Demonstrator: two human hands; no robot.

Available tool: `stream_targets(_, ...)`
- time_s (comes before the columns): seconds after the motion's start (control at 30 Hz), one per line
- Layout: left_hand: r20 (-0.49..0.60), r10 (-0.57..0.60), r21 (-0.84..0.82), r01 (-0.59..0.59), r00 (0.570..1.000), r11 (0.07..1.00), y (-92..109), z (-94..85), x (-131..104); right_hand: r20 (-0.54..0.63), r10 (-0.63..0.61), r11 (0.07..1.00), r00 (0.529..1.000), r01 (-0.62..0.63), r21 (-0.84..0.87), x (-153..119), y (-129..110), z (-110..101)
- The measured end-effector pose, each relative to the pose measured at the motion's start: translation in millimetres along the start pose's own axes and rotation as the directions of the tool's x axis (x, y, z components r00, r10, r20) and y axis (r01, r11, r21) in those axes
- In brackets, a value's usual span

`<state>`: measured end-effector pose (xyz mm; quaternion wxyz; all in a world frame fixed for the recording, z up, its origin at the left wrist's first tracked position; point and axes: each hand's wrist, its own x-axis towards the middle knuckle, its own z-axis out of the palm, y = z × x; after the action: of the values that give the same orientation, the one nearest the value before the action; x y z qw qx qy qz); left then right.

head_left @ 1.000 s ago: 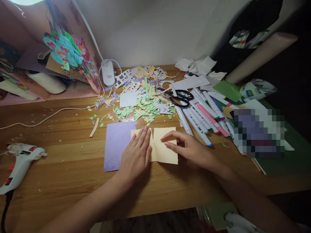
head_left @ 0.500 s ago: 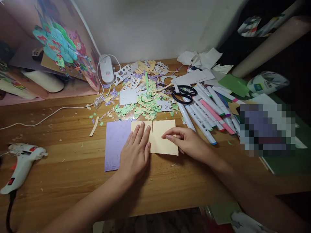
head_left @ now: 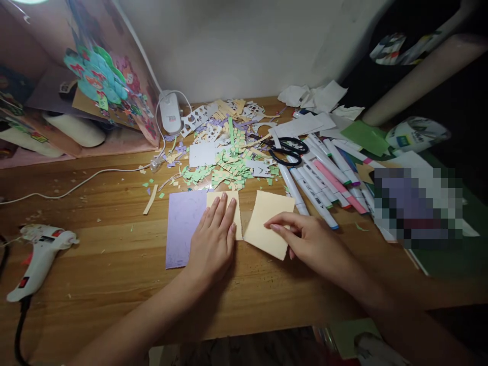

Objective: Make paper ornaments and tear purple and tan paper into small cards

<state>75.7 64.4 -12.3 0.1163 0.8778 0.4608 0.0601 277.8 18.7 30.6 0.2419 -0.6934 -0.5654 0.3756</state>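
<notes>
Head view shows the cream paper now in two pieces where, half a second ago, it lay as one sheet with a tear running down from its top edge. The left hand (head_left: 213,241) lies flat, fingers together, pinning the narrower cream piece (head_left: 233,203) against the purple card (head_left: 183,226) on the wooden desk (head_left: 95,203). The right hand (head_left: 308,244) has drawn the wider cream piece (head_left: 267,223) away to the right and tilted it, thumb and fingertips pinching its near edge; a clear gap of bare wood separates the halves. So the tear looks complete. Just beyond the torn piece lie the white markers (head_left: 320,183), black scissors (head_left: 285,147) and a heap of green paper scraps (head_left: 229,165); the glue gun (head_left: 41,249) rests far left.
</notes>
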Motion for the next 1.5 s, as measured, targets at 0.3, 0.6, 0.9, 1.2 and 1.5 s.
stream_targets(0.3, -0.151, -0.241, -0.269, 0.195, 0.959, 0.943, -7, -9.3, -2, 0.163, -0.128, 0.936, 0.978, 0.064, 0.347, 16, -6, 8)
stream_targets(0.6, 0.024, -0.349, -0.761, 0.244, 0.937, 0.602, -15, -11.6, -2, 0.211, -0.331, 0.943, 0.92, 0.316, 0.101, 33, -7, 36)
stream_targets(0.9, 0.075, -0.272, -0.839, 0.208, 0.959, 0.503, -13, -25.6, -2, -0.104, -0.157, 0.937, 0.982, 0.181, 0.297, 26, 4, 44)
stream_targets(1.2, -0.133, -0.109, -0.46, 0.036, 0.985, 0.887, -38, -36.3, 7, -0.333, -0.151, 0.928, 0.931, 0.249, 0.276, 38, 18, -35)
stream_targets(1.5, -0.084, -0.097, -0.043, 0.093, 0.992, 0.995, -90, -46.9, 19, -0.416, 0.094, 0.989, 0.905, -0.132, -0.064, 56, 75, -85)
